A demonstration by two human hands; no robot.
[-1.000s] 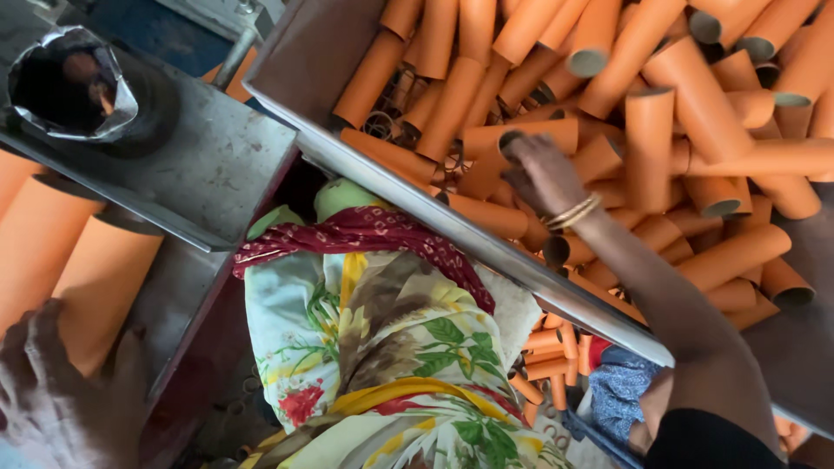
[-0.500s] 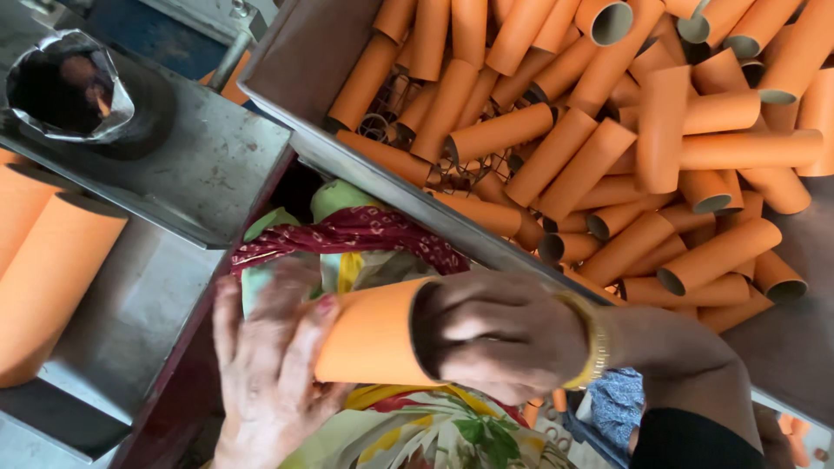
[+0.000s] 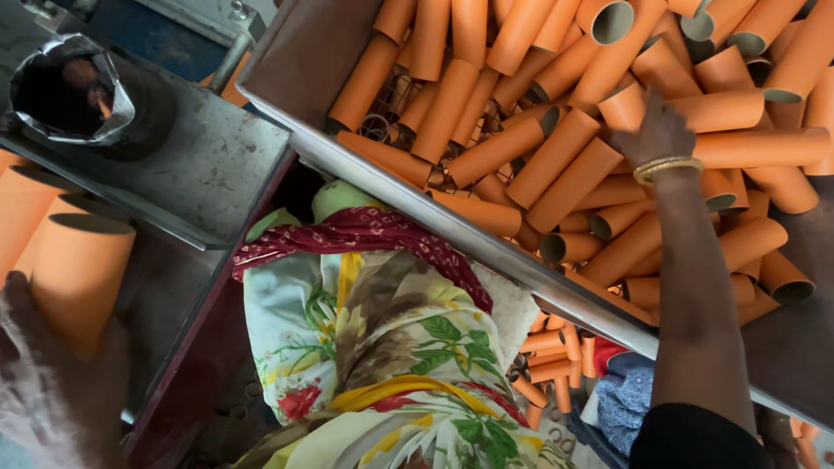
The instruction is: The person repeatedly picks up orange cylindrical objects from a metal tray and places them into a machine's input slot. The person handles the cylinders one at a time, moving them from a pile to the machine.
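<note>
My left hand (image 3: 52, 382) is at the bottom left, blurred, and is closed around the lower end of a wide orange cardboard tube (image 3: 82, 269). That tube stands next to another orange tube (image 3: 22, 213) at the left edge. My right hand (image 3: 660, 130), with a gold bangle on the wrist, reaches into a metal tray (image 3: 304, 61) piled with several orange tubes (image 3: 521, 143). Its fingers lie down on a short tube (image 3: 624, 106) in the pile. I cannot see whether they are closed around it. A floral cloth with a red scarf (image 3: 365, 347) covers my lap.
A grey metal shelf (image 3: 208, 165) at the upper left carries a dark round pot lined with a foil bag (image 3: 74, 91). The tray's metal rim (image 3: 486, 252) runs diagonally across the middle. Smaller orange tubes (image 3: 556, 365) lie on the floor beneath it, beside blue cloth (image 3: 621, 404).
Half a second ago both hands held an orange tube over my lap. Now my left hand has taken it to the left, and my right hand has gone back into the tray.
</note>
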